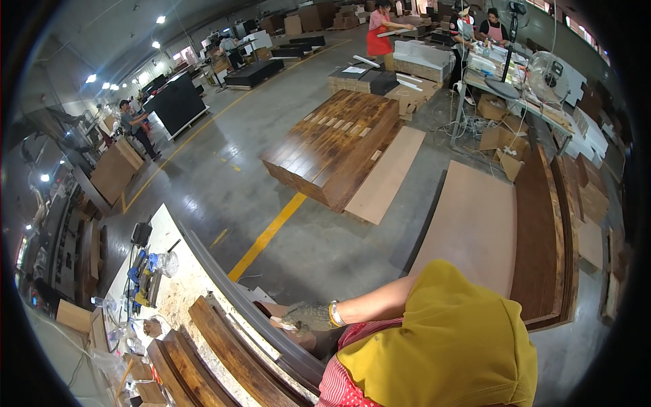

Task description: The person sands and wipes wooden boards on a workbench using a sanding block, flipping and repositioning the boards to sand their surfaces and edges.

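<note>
My right forearm, in a mustard-yellow sleeve, reaches left across a red polka-dotted apron (pixel 336 383). My right hand (pixel 306 317) wears a greyish knit glove, with a band (pixel 335 313) at the wrist. It is low beside the grey edge (pixel 247 298) of the workbench. The fingers look bent around something small and whitish (pixel 287 326), too blurred to name. My left hand does not show. On the bench lie long dark-stained wooden boards (pixel 237 353), a thin white strip (pixel 252 334) and a blue-and-yellow power tool (pixel 140 278).
Brown wooden panels stand stacked (pixel 346 142) on the floor ahead. A large pale board (pixel 471 224) leans by dark panels (pixel 539 251) at right. Sawdust, plastic bags and cables clutter the bench (pixel 169 234). Several people work farther off, one in a red apron (pixel 380 41).
</note>
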Motion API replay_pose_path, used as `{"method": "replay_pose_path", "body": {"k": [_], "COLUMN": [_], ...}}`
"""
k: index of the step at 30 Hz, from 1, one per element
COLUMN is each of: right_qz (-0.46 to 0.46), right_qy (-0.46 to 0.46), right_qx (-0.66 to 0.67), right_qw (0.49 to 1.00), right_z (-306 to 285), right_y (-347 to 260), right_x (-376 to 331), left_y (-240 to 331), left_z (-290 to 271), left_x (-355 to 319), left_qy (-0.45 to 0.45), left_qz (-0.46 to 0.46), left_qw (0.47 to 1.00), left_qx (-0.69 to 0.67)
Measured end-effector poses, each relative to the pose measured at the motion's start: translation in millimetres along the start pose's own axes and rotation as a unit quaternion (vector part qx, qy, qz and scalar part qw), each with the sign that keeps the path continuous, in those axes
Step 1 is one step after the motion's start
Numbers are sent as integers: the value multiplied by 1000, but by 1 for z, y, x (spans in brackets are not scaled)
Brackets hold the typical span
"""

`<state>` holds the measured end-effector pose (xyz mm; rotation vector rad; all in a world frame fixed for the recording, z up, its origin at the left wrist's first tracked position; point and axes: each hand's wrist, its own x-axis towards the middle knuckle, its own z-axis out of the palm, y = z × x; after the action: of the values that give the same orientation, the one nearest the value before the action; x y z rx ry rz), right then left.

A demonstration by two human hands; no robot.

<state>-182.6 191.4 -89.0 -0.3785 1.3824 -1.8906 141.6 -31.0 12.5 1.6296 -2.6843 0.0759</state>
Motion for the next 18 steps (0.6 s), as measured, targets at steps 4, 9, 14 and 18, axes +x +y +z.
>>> {"method": "replay_pose_path", "body": {"k": [4, 9, 14, 18], "right_qz": [67, 64, 69, 22], "right_qy": [11, 19, 12, -3], "right_qx": [92, 22, 84, 58], "right_qw": [993, 998, 994, 998], "right_z": [-5, -7, -10, -18], "right_y": [30, 36, 38, 50], "right_x": [14, 15, 14, 17], "left_y": [1, -1, -2, -4], "left_z": [-2, -3, -5, -4], "left_x": [-2, -4, -5, -8], "left_qy": [-1, -5, -9, -11], "left_qz": [-2, -8, -12, -13], "left_qw": [1000, 1000, 1000, 1000], "left_qx": [3, 8, 10, 12]}}
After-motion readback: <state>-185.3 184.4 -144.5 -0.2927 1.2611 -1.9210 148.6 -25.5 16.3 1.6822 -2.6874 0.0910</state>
